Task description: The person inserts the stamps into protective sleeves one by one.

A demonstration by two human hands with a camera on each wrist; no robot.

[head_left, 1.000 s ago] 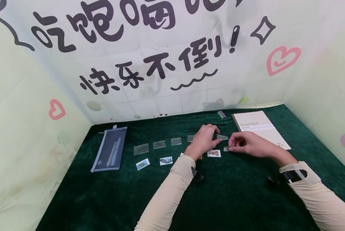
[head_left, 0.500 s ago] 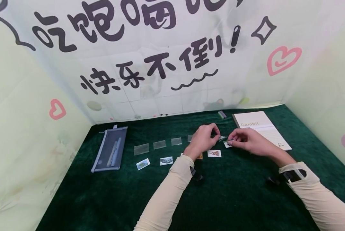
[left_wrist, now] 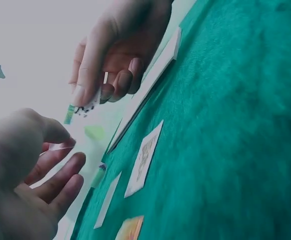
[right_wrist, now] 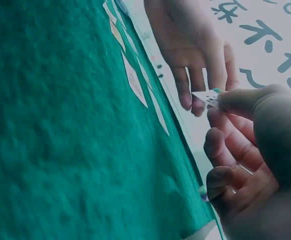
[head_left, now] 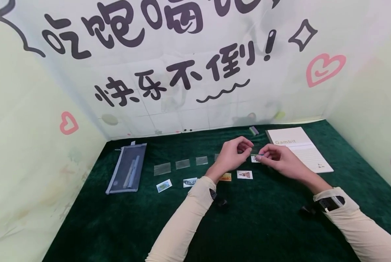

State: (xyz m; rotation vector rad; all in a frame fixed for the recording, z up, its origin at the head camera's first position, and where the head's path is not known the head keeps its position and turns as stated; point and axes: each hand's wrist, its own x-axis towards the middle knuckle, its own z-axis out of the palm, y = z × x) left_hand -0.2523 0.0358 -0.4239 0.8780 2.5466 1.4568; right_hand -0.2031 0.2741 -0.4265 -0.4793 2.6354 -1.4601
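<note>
Nearest the table's front edge, two cream-sleeved forearms [head_left: 182, 214] reach over the green cloth [head_left: 264, 225]. Beyond, small picture cards [head_left: 244, 175] lie in a row, partly hidden by the left one. Above the table, the right hand [head_left: 282, 160] pinches a white-edged card [head_left: 255, 158] at its fingertips; just beside it, the left hand [head_left: 231, 154] grips a sliver of clear film [left_wrist: 61, 146] between thumb and forefinger. Farther on, clear sleeves [head_left: 162, 169] form a second row. A zip pouch [head_left: 117, 171] lies by the left edge, the Gambit notebook [head_left: 305, 149] toward the far right corner, a purple-and-green block [head_left: 254, 131] near the far edge.
</note>
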